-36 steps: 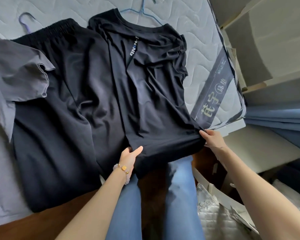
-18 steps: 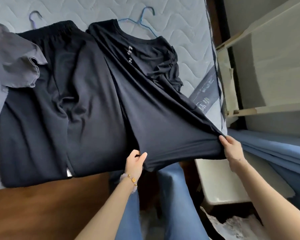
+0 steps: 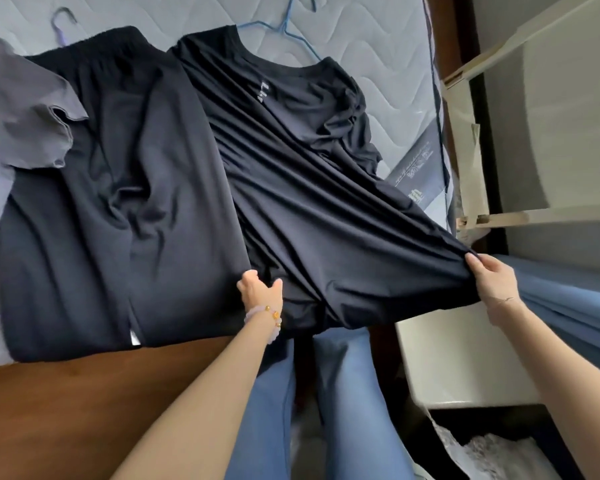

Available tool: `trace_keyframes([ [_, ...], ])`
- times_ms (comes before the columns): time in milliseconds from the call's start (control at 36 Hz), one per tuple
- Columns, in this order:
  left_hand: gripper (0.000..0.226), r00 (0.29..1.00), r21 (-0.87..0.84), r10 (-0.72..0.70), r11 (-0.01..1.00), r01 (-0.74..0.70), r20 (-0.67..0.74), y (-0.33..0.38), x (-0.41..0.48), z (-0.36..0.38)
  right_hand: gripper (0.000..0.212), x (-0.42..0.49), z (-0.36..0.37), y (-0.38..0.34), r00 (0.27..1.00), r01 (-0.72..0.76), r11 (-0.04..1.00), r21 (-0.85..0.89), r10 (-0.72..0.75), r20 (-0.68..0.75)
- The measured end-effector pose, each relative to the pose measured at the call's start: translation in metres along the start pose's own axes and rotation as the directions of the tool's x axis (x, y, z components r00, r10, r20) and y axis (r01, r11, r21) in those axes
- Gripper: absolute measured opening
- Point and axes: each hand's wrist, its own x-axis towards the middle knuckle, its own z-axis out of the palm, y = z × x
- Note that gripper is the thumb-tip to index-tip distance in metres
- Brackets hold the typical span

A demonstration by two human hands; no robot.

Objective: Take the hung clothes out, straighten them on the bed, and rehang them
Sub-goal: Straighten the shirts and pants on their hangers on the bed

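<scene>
Far left, a grey shirt [image 3: 18,133] lies flat on the mattress [image 3: 395,81], partly overlapping black shorts [image 3: 111,188] that keep a purple hanger [image 3: 61,24] at the waistband. Neither is being handled right now. Next right is the black T-shirt [image 3: 309,202], collar at the far side on a blue hanger [image 3: 284,27], hem at the near edge of the bed. My left hand [image 3: 258,289] is closed on the hem's left corner, thumb on top, fingers apparently tucked under the cloth. My right hand [image 3: 492,282] is pinched tight on the hem's right corner, lifted off past the right side of the mattress, so the fabric runs in taut diagonal ridges from collar to that hand. My read: thin, light, stretchy knit, limp with no stiffness of its own, a bit slick, and it goes wherever it gets pulled. Not fragile, but a hard tug will likely skew it or drag it off the hanger. The right sleeve [image 3: 354,133] sits bunched on the mattress. Best holds are the two hem corners, as now, for pulling even; then shoulder seams near the hanger for lifting. I'd avoid grabbing mid-panel, since that only makes new creases.
</scene>
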Motion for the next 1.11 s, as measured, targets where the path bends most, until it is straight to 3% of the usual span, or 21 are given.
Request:
trace_keyframes([
  [111, 0.048, 0.998, -0.05, -0.056, 0.997, 0.057, 0.019, 0.005, 0.008, 0.002, 0.033, 0.012, -0.007, -0.004, 0.993, 0.006, 0.999, -0.05, -0.012, -0.118],
  [278, 0.042, 0.995, 0.041, -0.027, 0.999, 0.031, -0.097, 0.003, 0.009, 0.004, 0.04, 0.04, -0.039, -0.012, 0.959, -0.002, 0.985, -0.173, -0.048, -0.28],
  [472, 0.072, 0.986, 0.108, 0.034, 0.994, -0.017, -0.161, -0.004, -0.007, 0.022, 0.041, 0.055, -0.049, -0.017, 0.962, -0.032, 0.982, -0.188, -0.021, -0.273],
  [611, 0.079, 0.971, 0.092, -0.097, 0.989, 0.119, -0.218, 0.001, 0.002, 0.016, 0.041, 0.05, -0.047, -0.016, 0.968, -0.067, 0.988, -0.139, 0.031, -0.248],
  [694, 0.057, 0.963, 0.092, -0.163, 0.978, 0.186, -0.213, 0.007, 0.008, 0.003, 0.041, 0.049, -0.045, -0.012, 0.979, -0.081, 0.989, -0.122, 0.057, -0.194],
  [778, 0.039, 0.969, 0.042, -0.237, 0.97, 0.24, -0.065, 0.003, 0.007, -0.006, 0.041, 0.044, -0.04, -0.006, 0.99, -0.099, 0.992, -0.084, 0.09, -0.107],
  [917, 0.079, 0.944, -0.067, -0.233, 0.965, 0.255, 0.234, -0.021, -0.004, -0.007, 0.039, 0.024, -0.025, 0.005, 0.979, -0.201, 0.979, 0.043, 0.199, 0.041],
  [972, 0.079, 0.911, -0.063, -0.239, 0.959, 0.275, 0.336, -0.026, -0.016, -0.006, 0.033, 0.015, -0.02, 0.01, 0.953, -0.279, 0.956, 0.093, 0.263, 0.152],
  [1056, 0.043, 0.913, -0.035, -0.17, 0.98, 0.197, 0.372, -0.033, -0.028, -0.01, 0.021, 0.005, -0.017, 0.022, 0.914, -0.302, 0.949, 0.092, 0.261, 0.311],
  [1111, 0.036, 0.945, -0.067, -0.096, 0.99, 0.123, 0.311, -0.033, -0.035, -0.019, 0.008, 0.001, -0.021, 0.03, 0.908, -0.248, 0.968, 0.031, 0.221, 0.356],
])
